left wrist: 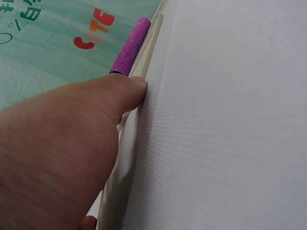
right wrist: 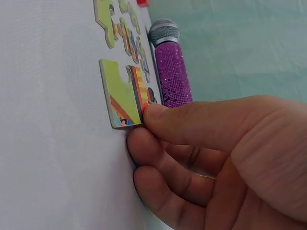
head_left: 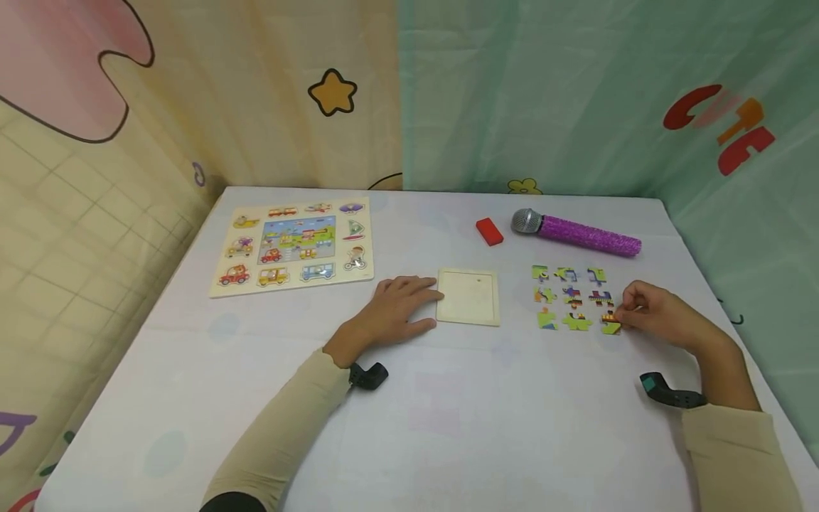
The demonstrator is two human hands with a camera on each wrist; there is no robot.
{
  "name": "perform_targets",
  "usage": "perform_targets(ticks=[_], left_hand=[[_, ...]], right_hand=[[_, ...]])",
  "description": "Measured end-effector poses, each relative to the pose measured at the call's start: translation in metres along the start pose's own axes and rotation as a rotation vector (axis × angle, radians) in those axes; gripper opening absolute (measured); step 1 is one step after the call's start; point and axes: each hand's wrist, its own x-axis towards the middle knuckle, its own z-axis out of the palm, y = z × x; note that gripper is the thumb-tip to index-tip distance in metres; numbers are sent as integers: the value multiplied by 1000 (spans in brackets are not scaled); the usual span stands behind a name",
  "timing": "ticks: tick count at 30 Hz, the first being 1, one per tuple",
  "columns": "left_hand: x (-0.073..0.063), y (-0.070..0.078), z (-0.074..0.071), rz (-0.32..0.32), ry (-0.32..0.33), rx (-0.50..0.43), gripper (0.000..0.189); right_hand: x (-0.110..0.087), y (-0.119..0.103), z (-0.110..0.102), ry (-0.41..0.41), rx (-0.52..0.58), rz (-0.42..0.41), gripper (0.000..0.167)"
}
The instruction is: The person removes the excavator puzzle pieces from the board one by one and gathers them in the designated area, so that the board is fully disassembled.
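My left hand (head_left: 399,307) rests on the table, its fingertips at the left edge of a shallow wooden puzzle tray (head_left: 468,323). In the left wrist view its thumb (left wrist: 132,93) lies close against the tray's side. At the right, my right hand (head_left: 662,313) pinches the edge of a corner puzzle piece (right wrist: 120,91), thumb over its edge and the other fingers curled beneath. That piece is green with a red and yellow striped part. The other puzzle pieces (head_left: 577,322) lie face up in spaced rows, left of and beyond the right hand.
A purple glitter microphone (head_left: 589,235) lies behind the pieces, with a red block (head_left: 489,232) left of its head. A vehicle picture board (head_left: 249,287) lies at the back left. Printed curtains (head_left: 512,92) hang behind the white table (head_left: 448,441).
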Motion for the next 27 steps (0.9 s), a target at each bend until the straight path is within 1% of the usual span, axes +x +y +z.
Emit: perform_targets(ticks=[4,8,21,27], left_hand=[[1,1,0,-2,0,-3,54],[1,2,0,-1,3,-1,54],[5,-3,1,3,19,6,53],[6,-4,3,-17,-1,-3,60]], right_hand=[[2,-3,2,24,-103,41,21],[3,-6,3,51,-144,65,24],[8,-9,7,88,-133,99,24],[12,-7,7,83,-129,138,23]])
